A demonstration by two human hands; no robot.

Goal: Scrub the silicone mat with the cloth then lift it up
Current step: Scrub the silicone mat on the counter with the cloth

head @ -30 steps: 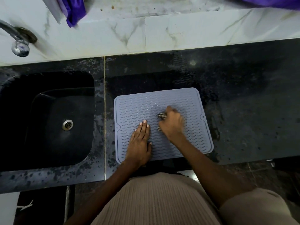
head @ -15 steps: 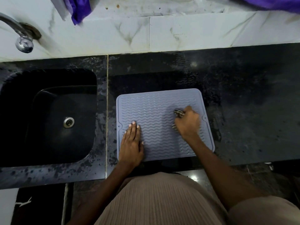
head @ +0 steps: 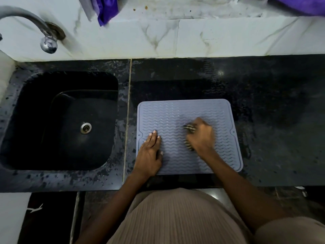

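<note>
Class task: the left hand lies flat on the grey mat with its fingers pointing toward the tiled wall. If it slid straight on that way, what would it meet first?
The left hand would cross bare silicone mat to its raised far rim, then the wet black counter. The right hand and cloth lie off to the side, apparently clear of that line.

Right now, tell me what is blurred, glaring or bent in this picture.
Head view: the right hand gripping the striped cloth is smeared by motion; the left hand lying flat on the grey wavy-ribbed silicone mat is sharp; a small glare spot sits on the dim, wet black stone counter; the wide lens bows the counter's edges; the chrome tap looks slightly soft.
</note>
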